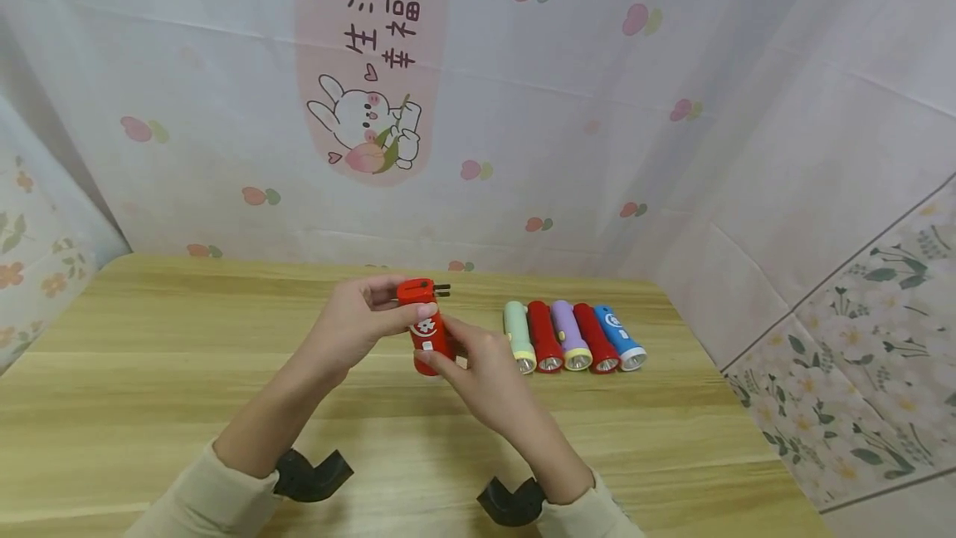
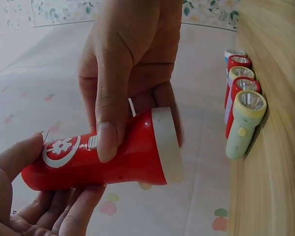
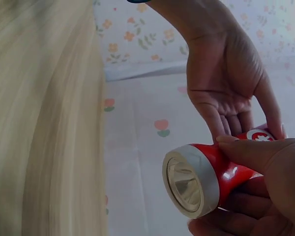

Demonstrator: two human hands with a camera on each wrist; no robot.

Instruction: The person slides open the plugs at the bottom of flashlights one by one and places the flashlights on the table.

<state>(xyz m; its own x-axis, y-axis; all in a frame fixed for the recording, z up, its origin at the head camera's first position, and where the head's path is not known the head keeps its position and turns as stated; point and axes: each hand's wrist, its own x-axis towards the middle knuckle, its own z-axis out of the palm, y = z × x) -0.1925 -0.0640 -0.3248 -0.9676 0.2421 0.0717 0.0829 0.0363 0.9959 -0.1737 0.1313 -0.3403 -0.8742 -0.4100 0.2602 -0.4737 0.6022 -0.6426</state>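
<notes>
A red flashlight (image 1: 424, 341) with a white flower mark is held between both hands over the table. My left hand (image 1: 351, 322) grips its tail end, thumb along one side and fingers on the other. Two dark plug prongs (image 1: 442, 291) stick out sideways from that end. Lower down, my right hand (image 1: 485, 368) holds the lamp end, and its thumb (image 2: 107, 140) lies beside the white switch (image 2: 92, 142). The white-rimmed lens (image 3: 184, 184) faces down toward the table in the right wrist view.
To the right, several flashlights lie side by side in a row: a mint green one (image 1: 517, 330), red ones, a purple one (image 1: 569, 330) and a blue one (image 1: 618, 335). Behind the wooden table (image 1: 224, 330) hangs a printed cloth (image 1: 523, 148). Floral cloth (image 1: 844, 388) borders the right side.
</notes>
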